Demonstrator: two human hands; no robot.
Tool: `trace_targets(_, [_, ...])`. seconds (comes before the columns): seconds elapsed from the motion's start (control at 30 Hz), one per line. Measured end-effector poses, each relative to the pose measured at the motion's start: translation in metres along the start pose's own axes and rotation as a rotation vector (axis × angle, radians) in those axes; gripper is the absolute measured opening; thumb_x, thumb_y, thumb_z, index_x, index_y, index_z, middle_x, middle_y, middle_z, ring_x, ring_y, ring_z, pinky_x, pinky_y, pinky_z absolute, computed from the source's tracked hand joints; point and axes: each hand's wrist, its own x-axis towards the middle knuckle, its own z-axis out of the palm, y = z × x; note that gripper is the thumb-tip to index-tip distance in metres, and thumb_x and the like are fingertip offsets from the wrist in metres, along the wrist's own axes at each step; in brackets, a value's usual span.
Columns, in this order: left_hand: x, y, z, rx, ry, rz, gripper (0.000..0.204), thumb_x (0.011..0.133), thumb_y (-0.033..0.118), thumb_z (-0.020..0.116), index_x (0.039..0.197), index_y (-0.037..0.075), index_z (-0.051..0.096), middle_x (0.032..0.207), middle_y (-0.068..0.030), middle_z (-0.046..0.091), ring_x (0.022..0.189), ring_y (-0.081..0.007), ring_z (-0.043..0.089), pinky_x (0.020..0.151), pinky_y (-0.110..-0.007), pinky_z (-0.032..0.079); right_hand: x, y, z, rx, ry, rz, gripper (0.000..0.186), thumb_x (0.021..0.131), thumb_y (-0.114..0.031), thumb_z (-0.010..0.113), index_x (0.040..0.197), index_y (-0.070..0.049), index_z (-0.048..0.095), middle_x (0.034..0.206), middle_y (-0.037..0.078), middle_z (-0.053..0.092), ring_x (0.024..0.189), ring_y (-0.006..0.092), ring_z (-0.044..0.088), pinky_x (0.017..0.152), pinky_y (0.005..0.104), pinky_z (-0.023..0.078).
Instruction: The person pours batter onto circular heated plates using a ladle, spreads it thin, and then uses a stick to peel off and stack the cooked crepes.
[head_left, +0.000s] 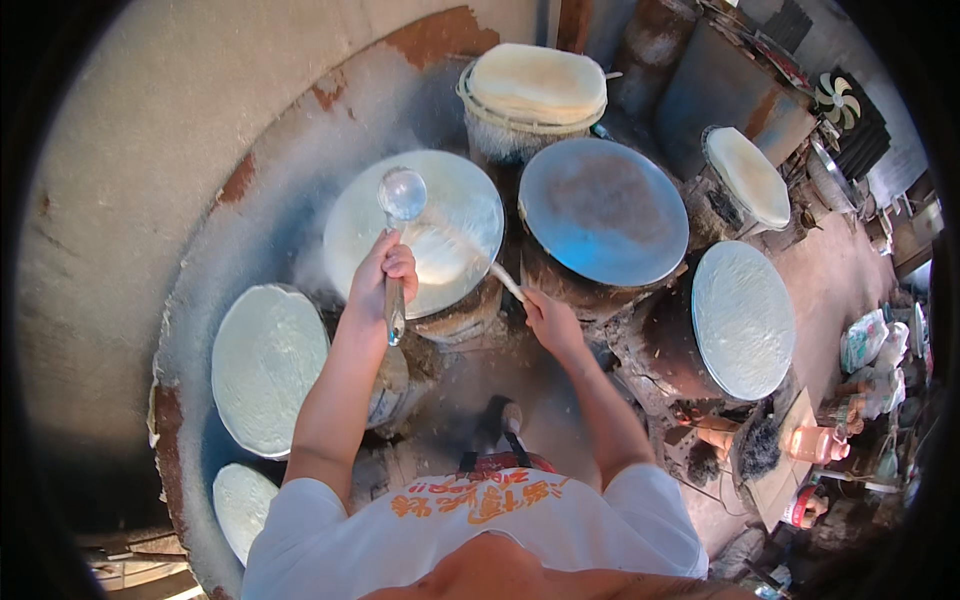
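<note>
From the head view, the left hand (383, 278) is closed in a fist round the handle of a metal ladle (398, 232), whose round bowl is held up over the near-left part of a white, batter-covered griddle (452, 190). The right hand (548, 318) is closed on the end of a thin pale stick (478, 258), which reaches up and left onto the same griddle, its far part lying across the white sheet; steam blurs the tip.

Just to the right of this griddle sits a bare round plate of grey-blue metal (603, 208), close beside it. Behind the two stands a basket stacked with pale round sheets (536, 85). Further right are two more white-covered discs, one tilted at the upper right (750, 175) and a larger one lower down (742, 318). To the left of the person's left forearm lies another white disc (265, 365), and a smaller one (240, 505) shows near the lower left. All of them are set around a curved, worn stove surround (250, 215) with reddish patches. The person wears a white shirt (480, 530) with orange print. Bags and clutter lie on the floor at the far right.
</note>
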Motion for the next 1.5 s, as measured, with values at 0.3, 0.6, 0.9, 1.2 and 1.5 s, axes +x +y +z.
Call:
trace_targets(0.3, [-0.008,-0.102,-0.078,-0.247,0.081,0.297,0.007,0.094,0.011,0.047,0.089,0.016,0.048,0.061,0.0059,0.036,0.045,-0.0039,0.035,0.037,-0.017,0.034,-0.056,-0.067,0.086,0.189,0.119,0.047,0.030,0.086,-0.017,0.057,0.116,-0.015,0.060,0.077,0.017,0.062,0.066,0.0329,0.063,0.060,0.0413,0.050])
trace_targets(0.6, [-0.083,-0.038,-0.017,-0.672,-0.488,-0.056,0.035,0.097,0.021,0.041,0.064,0.012,0.039,0.051,0.0022,0.036,0.036,-0.0077,0.038,0.031,-0.021,0.036,0.031,-0.029,0.016,0.187,0.133,0.095,0.031,0.083,-0.015,0.063,0.114,-0.011,0.063,0.094,0.020,0.065,0.089,0.0295,0.065,0.078,0.0350,0.049])
trace_targets(0.9, [-0.046,-0.057,0.052,0.273,-0.207,0.406,0.024,0.095,0.015,0.049,0.118,0.023,0.048,0.061,0.0068,0.035,0.044,-0.0017,0.034,0.036,-0.014,0.029,-0.022,-0.027,-0.022,0.094,-0.198,0.131,0.026,0.085,-0.016,0.062,0.107,-0.003,0.064,0.091,0.017,0.068,0.079,0.0195,0.067,0.068,0.0319,0.051])
trace_targets(1.2, [0.108,-0.143,0.156,-0.170,-0.426,-0.832,0.027,0.099,0.024,0.040,0.079,0.006,0.040,0.049,0.0019,0.036,0.034,-0.0110,0.039,0.032,-0.025,0.036,-0.050,0.056,-0.175,0.567,0.589,0.561,0.050,0.080,0.001,0.064,0.128,-0.007,0.053,0.069,-0.001,0.052,0.052,0.0064,0.045,0.041,0.0219,0.033])
trace_targets(1.5, [0.286,-0.275,0.122,0.032,-0.037,-0.763,0.024,0.095,0.011,0.050,0.074,0.009,0.038,0.058,0.0034,0.035,0.043,-0.0063,0.036,0.039,-0.019,0.034,0.013,0.126,-0.156,0.775,0.896,0.422,0.047,0.069,0.007,0.056,0.115,0.002,0.060,0.074,0.002,0.061,0.057,0.0081,0.054,0.052,0.0225,0.044])
